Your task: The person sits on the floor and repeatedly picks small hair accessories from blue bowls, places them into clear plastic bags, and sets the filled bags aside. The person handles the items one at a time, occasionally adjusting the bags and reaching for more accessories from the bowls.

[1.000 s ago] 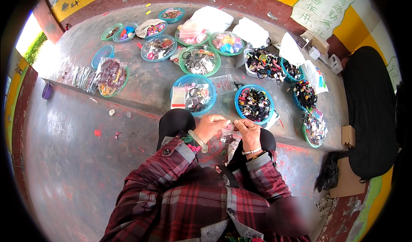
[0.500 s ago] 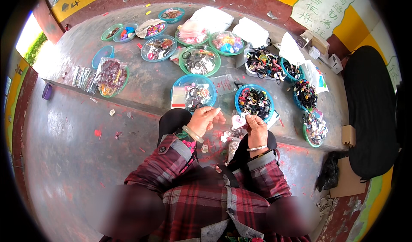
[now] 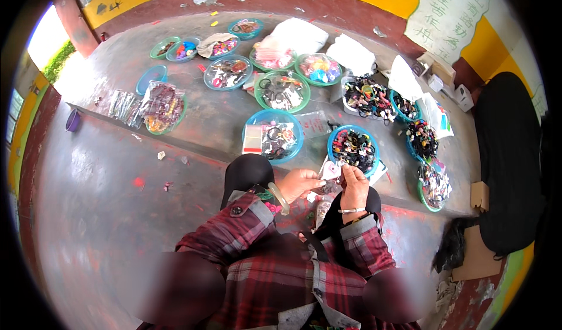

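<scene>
Over my lap, my right hand (image 3: 353,191) pinches a small white card with a pink mark (image 3: 331,171) between thumb and fingers. My left hand (image 3: 297,184), with a pale bangle at its wrist, has its fingers together and their tips at the card's lower edge. Whatever they grip there is too small to make out. Just beyond my hands stands a blue basket of black hair ties with colourful charms (image 3: 353,150). Left of it, another blue basket (image 3: 246,128) holds black hair ties, clear bags and a white-and-red box (image 3: 253,139).
Several baskets cover the raised ledge, among them a green one (image 3: 308,96) and a white tub of hair ties (image 3: 367,99). White bags (image 3: 298,35) lie behind. Bagged items (image 3: 161,105) and a purple bowl (image 3: 72,120) are at left. A long black object (image 3: 508,160) leans at right.
My left hand has moved right and down, bringing its fingertips to the card in my right hand. The view has shifted slightly, so the surroundings sit lower and further right.
</scene>
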Tool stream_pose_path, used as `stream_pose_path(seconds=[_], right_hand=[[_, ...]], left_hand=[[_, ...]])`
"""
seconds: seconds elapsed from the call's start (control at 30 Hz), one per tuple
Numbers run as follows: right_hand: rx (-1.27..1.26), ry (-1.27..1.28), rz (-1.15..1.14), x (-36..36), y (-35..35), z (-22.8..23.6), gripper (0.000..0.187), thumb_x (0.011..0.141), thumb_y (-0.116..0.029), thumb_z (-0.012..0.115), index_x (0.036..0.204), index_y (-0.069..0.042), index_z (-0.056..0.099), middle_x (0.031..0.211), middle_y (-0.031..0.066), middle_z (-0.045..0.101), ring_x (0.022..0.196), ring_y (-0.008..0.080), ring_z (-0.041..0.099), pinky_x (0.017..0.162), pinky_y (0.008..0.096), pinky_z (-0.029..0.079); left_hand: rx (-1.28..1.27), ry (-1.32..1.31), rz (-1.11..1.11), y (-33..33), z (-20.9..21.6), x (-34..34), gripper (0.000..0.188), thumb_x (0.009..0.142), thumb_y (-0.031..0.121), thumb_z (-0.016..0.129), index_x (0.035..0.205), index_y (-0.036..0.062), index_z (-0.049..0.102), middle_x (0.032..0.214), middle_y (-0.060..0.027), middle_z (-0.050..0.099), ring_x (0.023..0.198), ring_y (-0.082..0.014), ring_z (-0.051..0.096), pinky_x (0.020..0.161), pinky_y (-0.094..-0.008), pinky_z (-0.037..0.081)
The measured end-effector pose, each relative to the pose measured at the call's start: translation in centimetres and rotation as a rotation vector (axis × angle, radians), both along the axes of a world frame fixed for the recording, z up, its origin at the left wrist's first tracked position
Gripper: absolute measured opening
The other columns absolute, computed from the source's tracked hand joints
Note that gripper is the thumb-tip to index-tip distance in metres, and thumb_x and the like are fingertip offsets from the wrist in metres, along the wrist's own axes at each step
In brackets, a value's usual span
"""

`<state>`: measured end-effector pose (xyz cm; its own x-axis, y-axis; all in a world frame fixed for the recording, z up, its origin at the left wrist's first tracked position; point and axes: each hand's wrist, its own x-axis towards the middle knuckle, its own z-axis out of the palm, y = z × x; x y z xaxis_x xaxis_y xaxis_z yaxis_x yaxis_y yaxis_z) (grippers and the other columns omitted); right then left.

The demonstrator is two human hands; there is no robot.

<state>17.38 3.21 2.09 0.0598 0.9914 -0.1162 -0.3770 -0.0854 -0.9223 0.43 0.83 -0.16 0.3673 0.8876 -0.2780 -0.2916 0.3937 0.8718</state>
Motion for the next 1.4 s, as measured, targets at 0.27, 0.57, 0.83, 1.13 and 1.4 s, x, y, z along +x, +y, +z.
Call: stream_pose_path(seconds=[0.27, 0.57, 0.83, 1.13, 1.4], right_hand=[[0.018, -0.08, -0.022, -0.5, -0.5, 0.5, 0.016, 0.084, -0.014, 0.058, 0.074, -0.002, 0.06, 0.061, -0.0018, 0.053, 0.054, 0.0066, 0.044, 0.053, 0.0208, 0.035], [-0.009, -0.13, 0.01, -1.0, -0.7, 0.3, 0.017, 0.086, -0.017, 0.056, 0.083, -0.002, 0.062, 0.069, 0.0002, 0.059, 0.059, 0.008, 0.052, 0.054, 0.0207, 0.039], [-0.054, -0.115, 0.084, -0.3, -0.4, 0.0, 0.021, 0.089, -0.02, 0.051, 0.099, -0.004, 0.06, 0.086, 0.0043, 0.063, 0.072, 0.012, 0.059, 0.055, 0.0208, 0.041], [-0.118, -0.129, 0.162, -0.5, -0.2, 0.1, 0.02, 0.089, -0.021, 0.05, 0.097, -0.005, 0.06, 0.083, 0.004, 0.063, 0.069, 0.0107, 0.058, 0.056, 0.0209, 0.04], [-0.145, -0.125, 0.165, -0.2, -0.1, -0.1, 0.02, 0.089, -0.018, 0.05, 0.096, -0.002, 0.06, 0.083, 0.0076, 0.064, 0.066, 0.0121, 0.059, 0.053, 0.0206, 0.042]], left_hand=[[-0.045, -0.032, 0.106, -1.1, 1.4, 0.7, 0.018, 0.081, 0.017, 0.064, 0.091, 0.0033, 0.06, 0.072, 0.0026, 0.056, 0.046, -0.0019, 0.042, 0.04, -0.0162, 0.033], [-0.117, -0.205, 0.24, -1.8, 0.4, 0.8, 0.018, 0.082, 0.005, 0.059, 0.099, 0.0001, 0.057, 0.089, -0.0042, 0.061, 0.076, -0.0095, 0.058, 0.063, -0.0209, 0.049], [-0.214, -0.226, 0.571, 0.2, -5.1, -2.1, 0.012, 0.082, 0.001, 0.055, 0.094, -0.0016, 0.056, 0.093, -0.0073, 0.059, 0.085, -0.0166, 0.059, 0.076, -0.0281, 0.052], [-0.367, -0.102, 0.822, 6.9, -11.0, -6.9, 0.016, 0.08, 0.01, 0.061, 0.09, 0.0, 0.053, 0.082, -0.0092, 0.058, 0.071, -0.0194, 0.059, 0.065, -0.0322, 0.053], [-0.484, 0.433, 0.951, 5.4, -18.0, -8.7, 0.018, 0.077, 0.018, 0.064, 0.083, 0.003, 0.055, 0.065, -0.0065, 0.055, 0.057, -0.0185, 0.055, 0.047, -0.0314, 0.047]])
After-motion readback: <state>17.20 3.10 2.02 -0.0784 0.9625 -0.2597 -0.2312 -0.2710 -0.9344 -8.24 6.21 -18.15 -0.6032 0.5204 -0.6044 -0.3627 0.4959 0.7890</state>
